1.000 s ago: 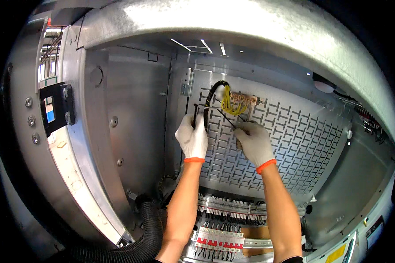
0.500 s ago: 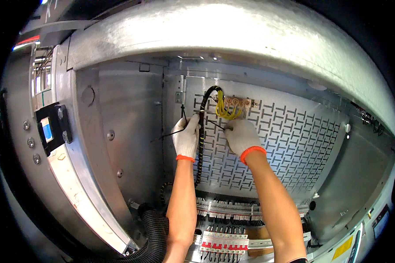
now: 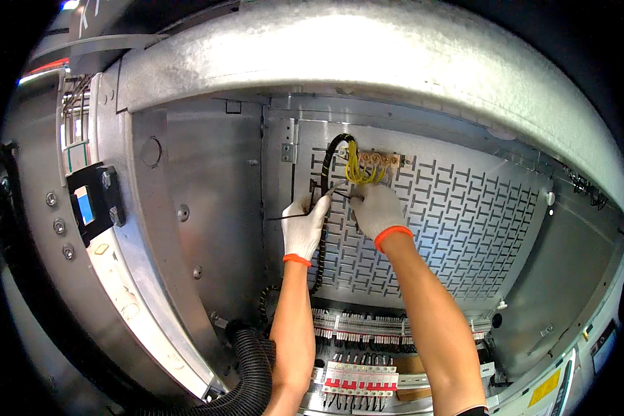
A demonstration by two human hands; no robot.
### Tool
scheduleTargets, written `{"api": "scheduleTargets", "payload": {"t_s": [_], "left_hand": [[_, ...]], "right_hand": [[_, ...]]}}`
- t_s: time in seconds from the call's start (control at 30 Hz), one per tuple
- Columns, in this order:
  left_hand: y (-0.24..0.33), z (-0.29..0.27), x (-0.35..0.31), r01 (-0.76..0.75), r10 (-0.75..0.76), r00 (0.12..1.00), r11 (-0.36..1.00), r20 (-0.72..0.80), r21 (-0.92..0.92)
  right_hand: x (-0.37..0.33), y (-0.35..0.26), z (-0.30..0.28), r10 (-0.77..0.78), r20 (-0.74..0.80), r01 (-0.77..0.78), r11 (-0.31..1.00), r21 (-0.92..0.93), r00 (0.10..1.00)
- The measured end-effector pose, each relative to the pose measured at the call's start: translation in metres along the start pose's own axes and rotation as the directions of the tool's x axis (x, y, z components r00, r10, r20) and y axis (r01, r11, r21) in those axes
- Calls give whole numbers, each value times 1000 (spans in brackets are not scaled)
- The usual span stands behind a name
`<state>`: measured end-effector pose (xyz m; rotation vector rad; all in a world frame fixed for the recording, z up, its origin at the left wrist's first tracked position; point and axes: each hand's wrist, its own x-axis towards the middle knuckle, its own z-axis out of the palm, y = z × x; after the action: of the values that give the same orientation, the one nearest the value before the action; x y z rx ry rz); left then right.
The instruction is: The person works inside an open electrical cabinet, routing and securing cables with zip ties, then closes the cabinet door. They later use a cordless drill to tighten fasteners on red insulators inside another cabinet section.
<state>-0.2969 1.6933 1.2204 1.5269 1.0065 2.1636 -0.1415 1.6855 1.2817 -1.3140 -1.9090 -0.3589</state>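
Centrally | black cable [image 3: 327, 162] between hands [image 3: 305, 225], beside left | strip [image 3: 342, 195] in right

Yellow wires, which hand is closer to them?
Right: the right hand is just below the yellow wires; the left hand is lower and off to their left.

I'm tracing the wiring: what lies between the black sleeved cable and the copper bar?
Yellow wires loop from the black cable to the copper bar in the head view.
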Motion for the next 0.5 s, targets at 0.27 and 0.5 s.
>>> {"api": "scheduleTargets", "payload": {"t_s": [0.27,0.5], "left_hand": [[5,7,1,319,-420,907,659,19,-681],[25,15,12,274,-461,884,649,-80,-710]], "right_hand": [[3,-24,14,-40,-63,46,994,103,997],[8,-16,16,-66,-10,67,994,91,998]]}}
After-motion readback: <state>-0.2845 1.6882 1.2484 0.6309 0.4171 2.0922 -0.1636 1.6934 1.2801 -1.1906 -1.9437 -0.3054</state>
